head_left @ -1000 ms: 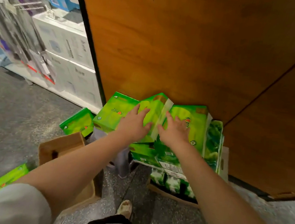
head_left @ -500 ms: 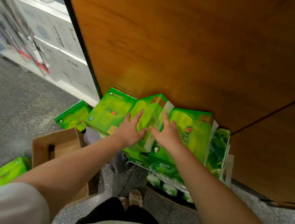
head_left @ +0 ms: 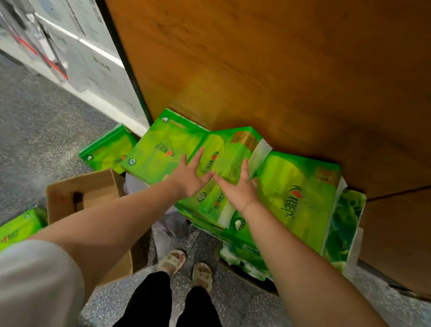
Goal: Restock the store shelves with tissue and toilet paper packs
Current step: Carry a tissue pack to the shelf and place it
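Step in hand: judged to be seating the middle pack into a row of green tissue packs piled against the wooden panel, with both hands flat on its top face.
Task's thing: the middle pack lay tilted, its left edge over the left pack and its white end flap beside the right pack; all 3 rested on further green packs stacked below, near the floor.
Left hand: fingers straight and spread, palm down, pressing on the seam between the left pack and the middle pack; nothing was grasped.
Right hand: fingers straight and slightly spread, pressing the top of the middle pack; likewise released, with no curl round any edge.
Contact between hands: the thumbs met, or nearly met, at the centre; which could not be told.
Next move, as judged: a steady downward and forward push would be needed to level the pack with its 2 neighbours, since the soft wrapping could buckle or slide.
Spare stock: 1 pack lay on the floor at the left, another beside the open cardboard box.
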